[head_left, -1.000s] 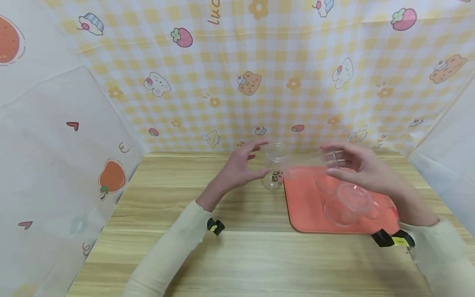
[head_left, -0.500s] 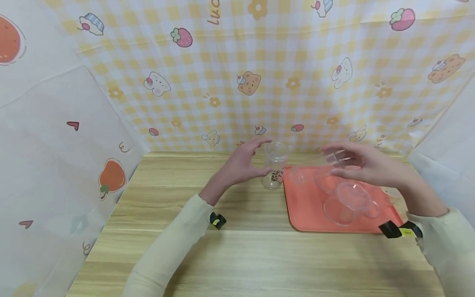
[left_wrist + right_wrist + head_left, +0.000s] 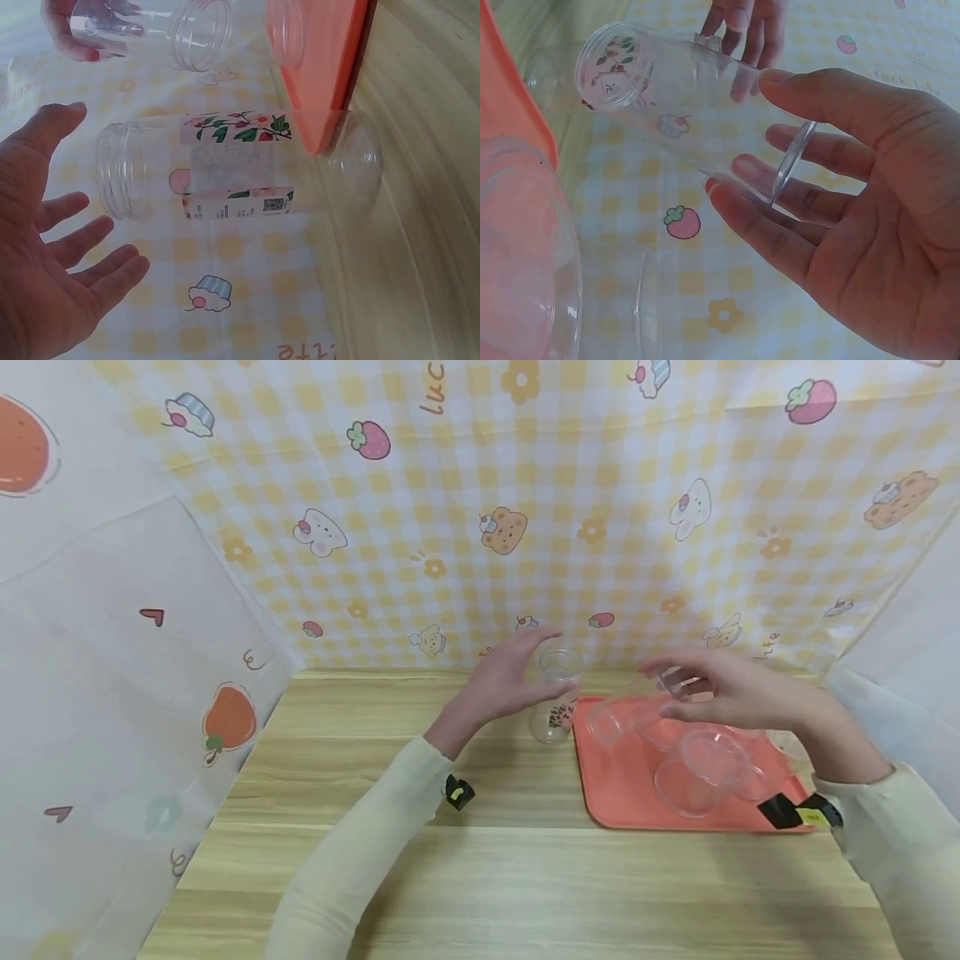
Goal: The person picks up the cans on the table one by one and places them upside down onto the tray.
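Observation:
A clear plastic jar (image 3: 553, 722) with a flowered label stands upright on the wooden table, left of the tray. My left hand (image 3: 498, 685) is spread beside its mouth; in the left wrist view a gap shows between the fingers and the threaded neck (image 3: 120, 169). A second clear jar (image 3: 682, 105) is held near its base by my right hand (image 3: 738, 693), thumb on one side and fingers on the other. Its threaded mouth points left and down above the tray. The see-through walls make its outline faint in the head view.
On the orange tray (image 3: 611, 806) at the right stand several clear plastic containers (image 3: 693, 781), close together under my right hand. A checked cloth (image 3: 450, 602) hangs behind the table, and white cloth (image 3: 97, 710) closes off the left side.
The jar in my right hand has tipped so its mouth dropped toward the tray. My left hand has risen and shifted right, to the labelled jar's neck. That jar has stayed in place.

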`<state>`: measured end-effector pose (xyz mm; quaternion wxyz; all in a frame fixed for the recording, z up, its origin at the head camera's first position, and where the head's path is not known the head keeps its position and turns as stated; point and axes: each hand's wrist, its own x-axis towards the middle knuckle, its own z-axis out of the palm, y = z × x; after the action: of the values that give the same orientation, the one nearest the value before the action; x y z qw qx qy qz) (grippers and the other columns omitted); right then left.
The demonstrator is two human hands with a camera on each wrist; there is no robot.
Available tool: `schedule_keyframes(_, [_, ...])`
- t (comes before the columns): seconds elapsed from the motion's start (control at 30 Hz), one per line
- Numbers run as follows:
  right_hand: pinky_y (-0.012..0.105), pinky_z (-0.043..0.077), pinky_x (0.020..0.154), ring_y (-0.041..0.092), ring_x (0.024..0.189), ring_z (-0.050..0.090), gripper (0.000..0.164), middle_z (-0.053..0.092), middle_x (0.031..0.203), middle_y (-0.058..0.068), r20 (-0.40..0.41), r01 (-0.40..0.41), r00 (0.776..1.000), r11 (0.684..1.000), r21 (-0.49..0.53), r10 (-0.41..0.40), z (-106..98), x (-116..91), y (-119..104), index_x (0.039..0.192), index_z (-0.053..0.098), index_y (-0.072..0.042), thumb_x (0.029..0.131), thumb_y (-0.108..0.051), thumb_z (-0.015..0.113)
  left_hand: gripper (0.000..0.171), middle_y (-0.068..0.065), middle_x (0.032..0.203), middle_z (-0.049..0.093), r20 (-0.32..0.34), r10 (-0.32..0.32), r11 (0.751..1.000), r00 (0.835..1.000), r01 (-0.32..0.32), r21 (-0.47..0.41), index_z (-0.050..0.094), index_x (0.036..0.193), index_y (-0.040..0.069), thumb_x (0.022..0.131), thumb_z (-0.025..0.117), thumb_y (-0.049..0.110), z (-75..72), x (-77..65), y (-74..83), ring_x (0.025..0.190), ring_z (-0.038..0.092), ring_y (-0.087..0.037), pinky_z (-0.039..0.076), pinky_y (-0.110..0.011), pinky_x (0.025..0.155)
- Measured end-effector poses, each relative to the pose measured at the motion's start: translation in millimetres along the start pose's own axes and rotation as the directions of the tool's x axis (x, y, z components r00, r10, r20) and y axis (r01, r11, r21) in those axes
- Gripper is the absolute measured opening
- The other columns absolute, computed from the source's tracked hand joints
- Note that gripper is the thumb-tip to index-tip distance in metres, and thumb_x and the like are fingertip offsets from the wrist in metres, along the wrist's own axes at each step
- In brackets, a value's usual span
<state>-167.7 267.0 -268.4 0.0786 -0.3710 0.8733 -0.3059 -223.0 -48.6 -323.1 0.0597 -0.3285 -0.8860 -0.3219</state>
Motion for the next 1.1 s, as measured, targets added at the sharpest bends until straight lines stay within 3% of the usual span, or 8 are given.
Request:
schedule_keyframes(0.27, [0.040,0.057,0.088,0.022,0.110,0.065,0.051,0.059,0.135,0.012,0.060,-0.020,0.998,0.999,-0.035,0.022,1,8,-3,0.138,0.055,0.001,0.090,0.000,0.073,0.074,0.001,0.150,0.048,0.053,-0.029,0.993,0.998,0.022,0.119,0.049,0.151,0.018,0.090,0.072,0.055,13.7,17.7,0.5,0.135,0.045,-0.017,0.040,-0.035,0.109])
schedule_keyframes(0.43, [0.038,0.058,0.085,0.018,0.103,0.066,0.050,0.063,0.125,0.007,0.087,-0.033,0.995,0.996,-0.078,0.040,0,15,-5,0.136,0.056,-0.001,0.090,-0.004,0.075,0.062,0.002,0.136,0.059,0.060,0.003,0.989,0.998,-0.011,0.147,0.059,0.142,0.015,0.092,0.073,0.049,19.1,23.3,0.7,0.119,0.056,-0.014,0.047,-0.028,0.098])
schedule_keyframes(0.57, [0.035,0.058,0.081,0.013,0.094,0.064,0.049,0.065,0.115,0.001,0.102,-0.010,0.995,0.995,-0.096,0.020,-2,21,-7,0.134,0.057,0.001,0.090,-0.006,0.077,0.053,0.001,0.129,0.063,0.067,0.007,0.989,0.998,-0.017,0.148,0.065,0.134,0.013,0.092,0.075,0.043,18.2,26.0,3.5,0.115,0.059,-0.013,0.048,-0.025,0.095])
schedule_keyframes(0.83, [0.037,0.059,0.081,0.019,0.099,0.067,0.050,0.066,0.121,0.005,0.115,-0.036,0.992,0.982,-0.183,0.058,1,31,-11,0.135,0.059,-0.001,0.089,-0.007,0.078,0.054,0.001,0.131,0.062,0.117,-0.066,0.986,0.991,0.047,0.159,0.063,0.135,0.013,0.091,0.077,0.040,12.8,27.6,12.7,0.119,0.057,-0.014,0.047,-0.027,0.097])
schedule_keyframes(1.1, [0.039,0.059,0.074,0.023,0.092,0.068,0.051,0.063,0.124,0.012,0.118,-0.032,0.991,0.954,-0.298,0.070,9,42,-7,0.132,0.062,0.000,0.085,-0.007,0.081,0.054,0.002,0.133,0.062,0.169,-0.132,0.956,0.977,0.080,0.284,0.063,0.137,0.017,0.092,0.075,0.045,8.5,31.2,22.4,0.118,0.058,-0.017,0.051,-0.029,0.092])
